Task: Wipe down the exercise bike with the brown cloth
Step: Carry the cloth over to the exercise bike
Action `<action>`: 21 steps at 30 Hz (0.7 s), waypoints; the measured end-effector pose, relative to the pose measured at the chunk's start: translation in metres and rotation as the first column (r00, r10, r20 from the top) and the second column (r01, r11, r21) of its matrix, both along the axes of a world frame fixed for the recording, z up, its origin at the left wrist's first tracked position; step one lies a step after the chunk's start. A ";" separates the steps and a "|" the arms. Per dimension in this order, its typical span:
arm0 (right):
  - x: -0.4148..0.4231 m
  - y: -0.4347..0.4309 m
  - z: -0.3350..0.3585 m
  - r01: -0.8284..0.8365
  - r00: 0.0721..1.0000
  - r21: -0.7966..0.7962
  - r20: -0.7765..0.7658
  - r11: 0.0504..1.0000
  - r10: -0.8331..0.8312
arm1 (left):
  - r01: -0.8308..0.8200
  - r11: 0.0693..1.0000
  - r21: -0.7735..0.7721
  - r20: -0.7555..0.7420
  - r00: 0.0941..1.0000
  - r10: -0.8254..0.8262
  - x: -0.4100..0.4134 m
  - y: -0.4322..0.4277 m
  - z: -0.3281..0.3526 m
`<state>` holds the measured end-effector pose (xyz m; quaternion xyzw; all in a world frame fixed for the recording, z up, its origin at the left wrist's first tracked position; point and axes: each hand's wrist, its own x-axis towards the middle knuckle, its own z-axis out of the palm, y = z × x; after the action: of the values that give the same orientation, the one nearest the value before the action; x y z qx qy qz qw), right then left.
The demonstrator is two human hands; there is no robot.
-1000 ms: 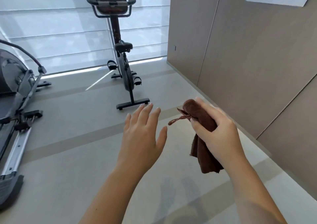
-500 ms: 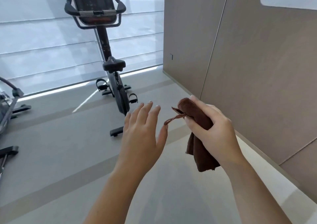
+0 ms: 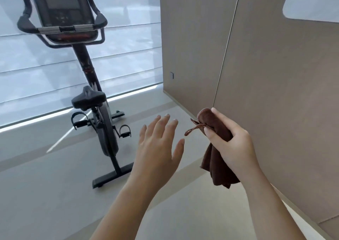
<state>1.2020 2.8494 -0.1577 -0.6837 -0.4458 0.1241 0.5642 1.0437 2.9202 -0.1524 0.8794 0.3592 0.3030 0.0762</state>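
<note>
Head view: exercise bike [image 3: 105, 129] on grey floor [image 3: 45, 193]; right fingers [image 3: 222, 117] grip brown cloth [image 3: 217, 166], left fingers [image 3: 159, 127] spread.

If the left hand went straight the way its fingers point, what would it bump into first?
Probably nothing nearby. The left hand points past the exercise bike, which is off to its left, toward the beige wall. The depth is unclear.

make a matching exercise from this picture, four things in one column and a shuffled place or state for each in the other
Column one
1. brown cloth
2. left hand
3. exercise bike
4. right hand

Column two
a. stands on the floor, untouched
b. open, fingers spread, holding nothing
c. bunched up, hanging down from a grip
d. curled round the cloth

Pairs: 1-c, 2-b, 3-a, 4-d
</note>
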 end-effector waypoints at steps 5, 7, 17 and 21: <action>0.073 0.090 0.013 -0.036 0.999 0.003 0.036 0.999 0.035 | -0.042 0.999 -0.010 0.012 0.999 0.043 0.071 0.082 0.005; 0.090 0.126 0.011 -0.073 0.997 -0.005 0.031 0.997 0.073 | -0.063 0.998 -0.018 0.000 0.998 0.063 0.088 0.112 0.002; 0.148 0.327 -0.017 -0.144 0.989 -0.040 0.039 0.989 0.145 | -0.134 0.989 -0.062 0.016 0.991 0.135 0.147 0.310 -0.029; 0.161 0.436 -0.011 -0.170 0.982 -0.057 0.068 0.984 0.174 | -0.173 0.981 -0.084 0.042 0.983 0.177 0.156 0.413 -0.031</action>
<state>1.3633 3.2856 -0.1683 -0.6608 -0.5202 0.1587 0.5172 1.2000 3.3327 -0.1832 0.8331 0.4449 0.3153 0.0933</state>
